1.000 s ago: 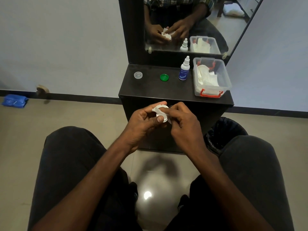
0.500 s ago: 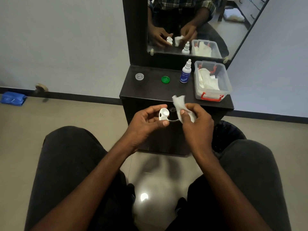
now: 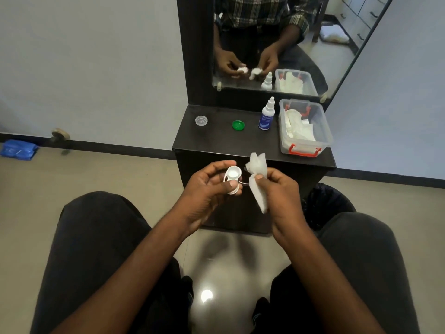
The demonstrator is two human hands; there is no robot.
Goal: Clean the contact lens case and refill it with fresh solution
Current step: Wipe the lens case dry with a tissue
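Note:
My left hand point(image 3: 206, 189) holds the white contact lens case point(image 3: 233, 175) in front of the dark cabinet, thumb across its lower well, the upper well open and facing up. My right hand point(image 3: 279, 189) pinches a crumpled white tissue point(image 3: 257, 179) just right of the case, not touching it. On the cabinet top point(image 3: 216, 141) stand the solution bottle point(image 3: 266, 115), white with a blue label, a green cap point(image 3: 238, 125) and a clear cap point(image 3: 201, 120).
A clear plastic box point(image 3: 304, 127) with red latches holds white tissues at the cabinet's right end. A mirror point(image 3: 277, 44) rises behind. A black-lined bin point(image 3: 325, 203) sits by my right knee. A blue packet point(image 3: 18, 149) lies on the floor far left.
My hands have come apart: the right hand drew the tissue off the case to the right, and the left hand has turned the case so an open well faces up.

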